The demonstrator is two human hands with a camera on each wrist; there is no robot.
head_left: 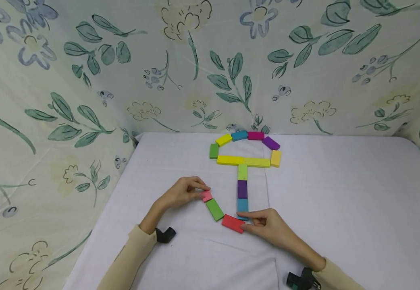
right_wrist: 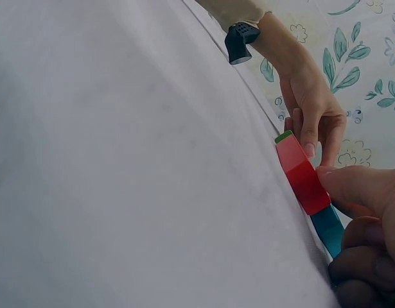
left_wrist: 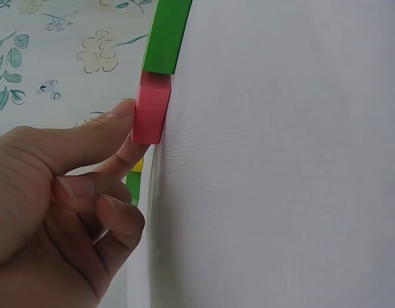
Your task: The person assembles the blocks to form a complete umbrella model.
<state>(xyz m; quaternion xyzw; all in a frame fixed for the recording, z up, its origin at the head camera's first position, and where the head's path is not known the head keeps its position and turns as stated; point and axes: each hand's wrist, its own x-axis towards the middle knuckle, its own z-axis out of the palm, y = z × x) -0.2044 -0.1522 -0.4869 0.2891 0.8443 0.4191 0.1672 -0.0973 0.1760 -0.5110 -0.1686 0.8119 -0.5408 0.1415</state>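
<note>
Wooden blocks form an umbrella-like outline on the white cloth. At the lower left end of the curve, my left hand point(head_left: 182, 192) pinches a small pink block point(left_wrist: 152, 108) between thumb and finger. That block meets the end of a green block point(head_left: 215, 210). My right hand point(head_left: 269, 226) pinches the right end of a red block point(head_left: 233, 223), its thumb at the block's end and its index finger by the lower blue block point(head_left: 242, 206). In the right wrist view, the red block point(right_wrist: 303, 176) touches the blue one. The other right fingers are curled.
Above the blue block runs a stem of a purple block point(head_left: 242, 189) and a lime block point(head_left: 243, 172). Two long yellow blocks point(head_left: 229, 160) cross its top, under an arch of several coloured blocks point(head_left: 240, 135). A floral cloth point(head_left: 195, 80) hangs behind the table point(head_left: 340, 209).
</note>
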